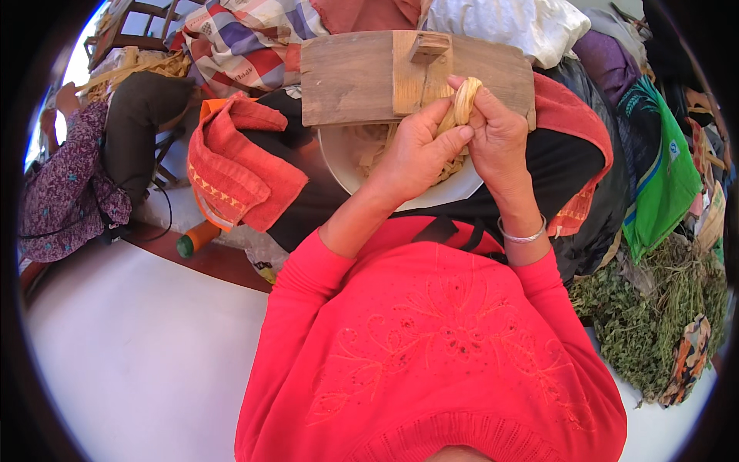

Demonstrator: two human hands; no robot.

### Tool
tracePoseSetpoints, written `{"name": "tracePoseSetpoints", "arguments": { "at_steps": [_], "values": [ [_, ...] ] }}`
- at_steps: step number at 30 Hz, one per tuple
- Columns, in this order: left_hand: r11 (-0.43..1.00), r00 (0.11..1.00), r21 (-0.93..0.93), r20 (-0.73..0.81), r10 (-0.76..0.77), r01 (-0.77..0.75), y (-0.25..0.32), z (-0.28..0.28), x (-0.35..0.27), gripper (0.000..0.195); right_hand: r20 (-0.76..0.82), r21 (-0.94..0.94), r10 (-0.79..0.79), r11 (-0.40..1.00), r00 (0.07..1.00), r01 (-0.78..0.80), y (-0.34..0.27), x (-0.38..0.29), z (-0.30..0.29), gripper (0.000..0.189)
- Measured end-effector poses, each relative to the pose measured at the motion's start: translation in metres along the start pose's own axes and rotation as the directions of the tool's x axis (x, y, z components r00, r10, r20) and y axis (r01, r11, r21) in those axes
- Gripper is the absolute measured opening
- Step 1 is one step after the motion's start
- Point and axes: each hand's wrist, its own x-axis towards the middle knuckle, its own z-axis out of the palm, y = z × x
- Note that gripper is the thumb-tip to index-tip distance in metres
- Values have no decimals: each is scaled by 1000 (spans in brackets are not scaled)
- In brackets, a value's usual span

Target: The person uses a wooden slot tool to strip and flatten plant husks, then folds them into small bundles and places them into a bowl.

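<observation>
Both hands meet in front of me, over the near edge of a wooden board [352, 75] with a small wooden block [430, 47] standing on it. My left hand [413, 147] pinches a loop of pale yellow, straw-like plant strip [466, 101] from the left. Around the same loop close the thumb and fingers of my right hand [499, 127]; a metal bangle [522, 235] circles that wrist. Below the hands a white basin [415, 201] rests at my lap, partly under the board. It holds more pale strips [369, 147]; the hands hide part of them.
A red towel [248, 167] lies over my left leg, another red towel [577, 127] over the right. White sacking [502, 26] and checked cloth [248, 46] lie beyond the board. Another person's patterned sleeve [69, 190] is at far left. A green bag [664, 179] and dried plants [652, 312] are at right.
</observation>
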Motion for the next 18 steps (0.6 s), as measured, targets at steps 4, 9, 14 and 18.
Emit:
{"name": "tracePoseSetpoints", "arguments": {
  "at_steps": [4, 9, 14, 18],
  "values": [
    [966, 972, -116, -3, -234, 232, -6, -15, 1, 13, 65, -318, -6, 948, 998, 26, -4, 1, -7, 17],
    [648, 973, 752, -41, 228, -120, -24, -30, -5, 12, 247, -361, 139, 932, 959, -42, 11, -9, -16, 13],
    [322, 884, 901, 124, 451, -291, -28, -28, -12, 28, 563, 375, 581, 455, 588, -808, 32, -43, 2, 22],
    [420, 834, 812, 141, 533, -406, -39, -26, -9, 32, 731, 596, 462, -75, 501, -800, 30, -48, 0, 20]
  ]
}}
